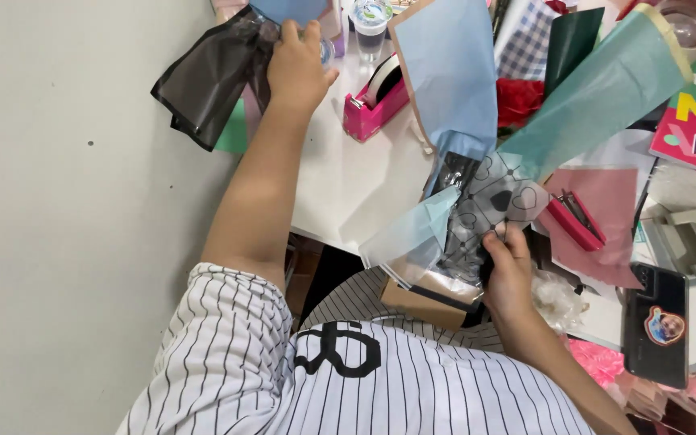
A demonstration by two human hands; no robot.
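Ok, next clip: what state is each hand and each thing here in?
Left hand: arm stretched out, gripping the black film sheet, which hangs crumpled off the table edge.
Right hand: closed on the wrapped bouquet, held tilted.
Pink tape dispenser: standing, roll loaded.
Pink stapler: lying on paper.
Water bottle: upright, capped.
Phone: lying back side up.

The left hand (296, 68) reached up the white bench (340, 173) and closed its grip on a dark plastic bag (207, 76) at the far edge. The right hand (509, 270) held a wrapped bouquet (477, 161) of blue, teal and black heart-printed paper. A pink tape dispenser (374, 103) stood between them, a pink stapler (577, 219) just beside the bouquet.
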